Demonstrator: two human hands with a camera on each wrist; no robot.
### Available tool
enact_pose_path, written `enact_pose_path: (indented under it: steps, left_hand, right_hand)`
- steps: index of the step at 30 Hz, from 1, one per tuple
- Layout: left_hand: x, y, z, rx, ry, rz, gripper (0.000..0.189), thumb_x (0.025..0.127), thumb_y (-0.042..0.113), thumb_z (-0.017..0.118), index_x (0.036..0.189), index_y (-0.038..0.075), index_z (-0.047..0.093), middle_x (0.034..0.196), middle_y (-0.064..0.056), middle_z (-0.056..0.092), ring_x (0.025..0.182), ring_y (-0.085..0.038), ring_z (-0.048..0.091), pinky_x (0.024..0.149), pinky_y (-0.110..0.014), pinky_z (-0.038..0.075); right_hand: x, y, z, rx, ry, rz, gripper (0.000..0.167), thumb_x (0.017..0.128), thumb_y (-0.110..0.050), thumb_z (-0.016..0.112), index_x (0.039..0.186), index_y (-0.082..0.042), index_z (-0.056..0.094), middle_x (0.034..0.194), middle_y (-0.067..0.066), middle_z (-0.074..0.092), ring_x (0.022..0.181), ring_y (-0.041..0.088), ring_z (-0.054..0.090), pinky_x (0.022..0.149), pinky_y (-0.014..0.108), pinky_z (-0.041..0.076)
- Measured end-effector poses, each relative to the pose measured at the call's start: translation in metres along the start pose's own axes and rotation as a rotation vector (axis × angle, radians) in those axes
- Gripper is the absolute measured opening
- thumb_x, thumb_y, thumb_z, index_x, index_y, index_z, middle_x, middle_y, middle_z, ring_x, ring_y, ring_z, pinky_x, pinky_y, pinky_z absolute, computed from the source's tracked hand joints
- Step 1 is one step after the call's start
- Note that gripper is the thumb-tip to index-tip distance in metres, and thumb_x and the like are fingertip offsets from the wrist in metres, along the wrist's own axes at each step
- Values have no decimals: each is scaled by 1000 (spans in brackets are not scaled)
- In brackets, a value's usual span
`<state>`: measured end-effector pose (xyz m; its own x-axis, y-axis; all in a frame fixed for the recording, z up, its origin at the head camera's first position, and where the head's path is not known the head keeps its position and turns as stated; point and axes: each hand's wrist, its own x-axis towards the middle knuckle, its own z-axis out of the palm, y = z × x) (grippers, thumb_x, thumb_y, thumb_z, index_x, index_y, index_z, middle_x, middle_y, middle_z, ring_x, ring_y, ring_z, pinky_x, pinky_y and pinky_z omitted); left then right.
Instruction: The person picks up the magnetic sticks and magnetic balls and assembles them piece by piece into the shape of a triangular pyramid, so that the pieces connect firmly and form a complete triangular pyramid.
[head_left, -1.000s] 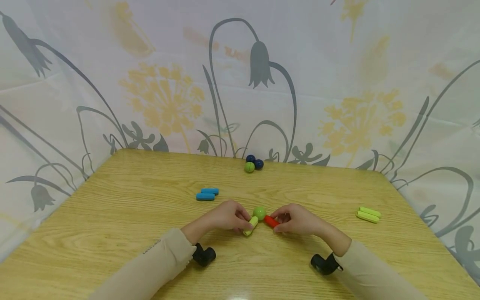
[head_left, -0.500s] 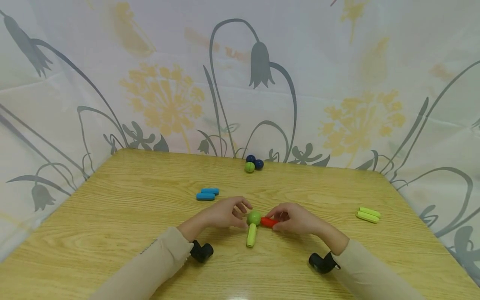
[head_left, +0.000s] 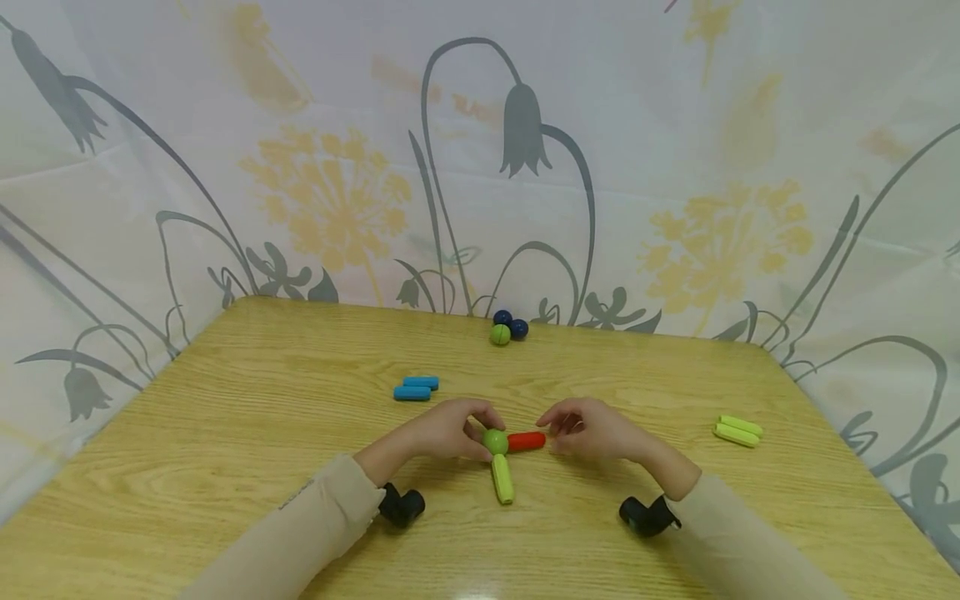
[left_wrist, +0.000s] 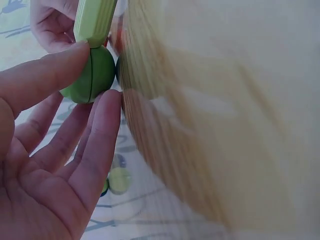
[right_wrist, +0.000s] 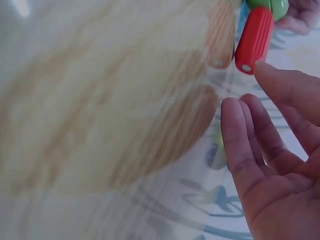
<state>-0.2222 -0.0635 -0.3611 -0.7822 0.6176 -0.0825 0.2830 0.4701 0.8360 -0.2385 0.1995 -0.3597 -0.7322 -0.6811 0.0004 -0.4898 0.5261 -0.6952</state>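
Observation:
My left hand (head_left: 452, 429) holds a green ball (head_left: 495, 442) between thumb and fingertips. In the left wrist view the thumb lies against the ball (left_wrist: 89, 75), close to where a yellow-green stick (left_wrist: 96, 20) meets it. The yellow-green stick (head_left: 502, 479) points from the ball toward the table's front edge. A red stick (head_left: 527, 441) extends from the ball to the right. Beside its free end is my right hand (head_left: 588, 429), fingers loosely bent around nothing. The right wrist view shows the thumb tip very near the end of the red stick (right_wrist: 255, 40); contact is hard to tell.
Two blue sticks (head_left: 415, 389) lie to the left on the wooden table (head_left: 300, 350). At the back are two dark blue balls (head_left: 519, 329) and another green ball (head_left: 500, 335). Two more yellow-green sticks (head_left: 737, 430) lie at the right. A patterned cloth (head_left: 480, 167) hangs behind.
The left hand let go of the yellow-green stick and took hold of the green ball. The joined pieces turned and shifted left. The right hand released the red stick.

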Motion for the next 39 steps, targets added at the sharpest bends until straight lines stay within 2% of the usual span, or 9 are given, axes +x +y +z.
enact_pose_path:
  steps: [5, 13, 22, 27, 35, 39]
  left_hand:
    - [-4, 0, -1, -5, 10, -16, 29, 79, 1, 73, 103, 7, 60, 101, -3, 56, 92, -20, 62, 73, -28, 51]
    - [-7, 0, 1, 14, 22, -24, 28, 78, 5, 75, 99, 8, 58, 101, -2, 56, 83, -15, 60, 63, -26, 50]
    - [-7, 0, 2, 60, 18, -18, 29, 77, 9, 77, 98, 10, 57, 97, 1, 55, 86, -13, 55, 74, -27, 48]
    - [-8, 2, 3, 62, -1, -23, 29, 77, 10, 77, 98, 11, 57, 98, -1, 55, 85, -15, 55, 73, -28, 47]
    - [-7, 1, 3, 76, -14, -5, 29, 77, 11, 77, 99, 13, 59, 101, -2, 56, 90, -18, 55, 76, -31, 47]
    - [-7, 1, 3, 76, -24, -22, 29, 77, 13, 77, 100, 14, 60, 101, -2, 56, 89, -18, 55, 74, -32, 47]
  right_hand:
    - [5, 6, -7, -20, 34, -2, 23, 84, 0, 65, 107, 2, 64, 88, 3, 62, 79, 14, 57, 70, 27, 48]
    - [19, 15, -15, -11, 98, 20, 22, 86, -1, 64, 108, 4, 63, 87, 3, 61, 79, 17, 56, 70, 28, 48]
    - [37, 21, -21, -19, 151, 17, 23, 86, 0, 64, 108, 5, 63, 89, 8, 61, 82, 20, 57, 74, 33, 47]
    - [47, 25, -22, 6, 174, 33, 24, 85, 0, 64, 109, 5, 62, 92, 12, 61, 84, 23, 57, 75, 35, 47]
    - [64, 33, -25, 17, 211, 73, 26, 87, -1, 63, 112, 5, 61, 92, 10, 60, 86, 23, 57, 75, 34, 47]
    - [72, 34, -28, 61, 215, 103, 27, 88, 0, 61, 114, 6, 60, 93, 12, 59, 85, 24, 57, 72, 33, 49]
